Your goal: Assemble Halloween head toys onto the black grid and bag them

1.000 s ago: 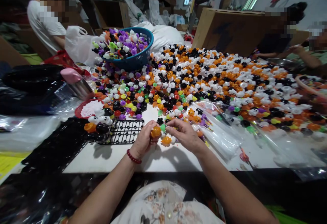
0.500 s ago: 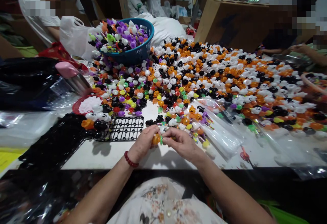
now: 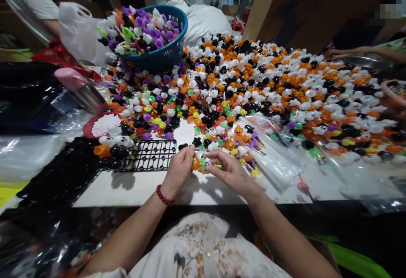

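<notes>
Near the table's front edge, my left hand [image 3: 181, 169] is closed on small plastic pieces, among them an orange piece [image 3: 197, 164] and a white ghost-faced one. From the other side my right hand [image 3: 230, 171] pinches a thin stick with coloured beads [image 3: 216, 165], which points right from a green part beside the orange piece. Left of my hands lies a black plastic grid [image 3: 154, 155], with white, orange and black figures [image 3: 114, 147] at its left end. Behind my hands, orange, white, black and green pieces [image 3: 222, 136] lie loose.
A blue basket [image 3: 171, 54] of figures stands behind, beside a large heap [image 3: 269, 79]. Clear plastic bags [image 3: 272, 155] and red-handled scissors [image 3: 303, 186] lie right. A red dish [image 3: 91, 125] and pink-topped bottle [image 3: 79, 85] are left. Another person's arm [image 3: 368, 50] shows far right.
The view has tilted down a little. The pieces between my hands have turned, and the beaded stick now shows at my right fingertips. Both hands keep their hold.
</notes>
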A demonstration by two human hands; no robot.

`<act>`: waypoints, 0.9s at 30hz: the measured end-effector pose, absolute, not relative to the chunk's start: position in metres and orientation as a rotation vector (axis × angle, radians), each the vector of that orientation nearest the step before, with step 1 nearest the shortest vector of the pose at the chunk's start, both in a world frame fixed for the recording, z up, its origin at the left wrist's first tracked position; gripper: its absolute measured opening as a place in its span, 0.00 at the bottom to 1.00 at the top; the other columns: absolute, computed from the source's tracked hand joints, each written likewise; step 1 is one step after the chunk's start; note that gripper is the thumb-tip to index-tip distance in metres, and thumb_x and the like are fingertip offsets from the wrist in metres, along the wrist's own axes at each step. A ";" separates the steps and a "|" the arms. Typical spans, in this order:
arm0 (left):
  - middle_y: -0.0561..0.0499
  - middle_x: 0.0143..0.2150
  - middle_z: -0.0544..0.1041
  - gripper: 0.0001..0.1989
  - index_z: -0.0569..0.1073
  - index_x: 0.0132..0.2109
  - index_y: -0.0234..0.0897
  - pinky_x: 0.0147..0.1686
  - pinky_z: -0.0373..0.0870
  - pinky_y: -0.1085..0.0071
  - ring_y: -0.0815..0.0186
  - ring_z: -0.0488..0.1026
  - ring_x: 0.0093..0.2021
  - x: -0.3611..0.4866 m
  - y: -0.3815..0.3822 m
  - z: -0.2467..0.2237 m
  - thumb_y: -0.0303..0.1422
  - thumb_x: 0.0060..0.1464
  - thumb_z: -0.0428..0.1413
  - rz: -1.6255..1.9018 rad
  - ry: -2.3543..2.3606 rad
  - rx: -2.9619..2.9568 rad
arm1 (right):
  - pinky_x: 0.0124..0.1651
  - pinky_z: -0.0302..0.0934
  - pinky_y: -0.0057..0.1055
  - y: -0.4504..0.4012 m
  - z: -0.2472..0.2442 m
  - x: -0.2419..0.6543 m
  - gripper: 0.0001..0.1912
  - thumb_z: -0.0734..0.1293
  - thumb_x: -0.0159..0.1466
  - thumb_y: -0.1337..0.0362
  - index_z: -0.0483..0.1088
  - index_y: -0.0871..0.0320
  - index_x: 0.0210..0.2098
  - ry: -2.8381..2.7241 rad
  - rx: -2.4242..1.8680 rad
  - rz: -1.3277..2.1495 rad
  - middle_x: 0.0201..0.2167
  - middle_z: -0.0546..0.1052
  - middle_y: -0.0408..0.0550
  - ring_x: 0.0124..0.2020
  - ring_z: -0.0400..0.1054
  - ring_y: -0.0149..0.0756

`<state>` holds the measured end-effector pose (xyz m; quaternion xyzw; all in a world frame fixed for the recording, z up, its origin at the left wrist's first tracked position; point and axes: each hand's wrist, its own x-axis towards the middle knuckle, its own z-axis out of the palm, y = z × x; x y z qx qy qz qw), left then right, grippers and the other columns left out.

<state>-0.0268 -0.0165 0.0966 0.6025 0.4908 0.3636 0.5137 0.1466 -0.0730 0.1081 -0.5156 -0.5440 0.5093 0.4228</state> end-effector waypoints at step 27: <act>0.40 0.39 0.76 0.13 0.73 0.34 0.36 0.46 0.62 0.57 0.48 0.69 0.47 -0.005 0.090 0.063 0.42 0.50 0.60 0.279 1.475 2.283 | 0.57 0.53 0.46 -0.016 0.082 0.201 0.16 0.59 0.69 0.63 0.71 0.60 0.52 -1.791 -1.878 -0.213 0.55 0.70 0.59 0.55 0.59 0.51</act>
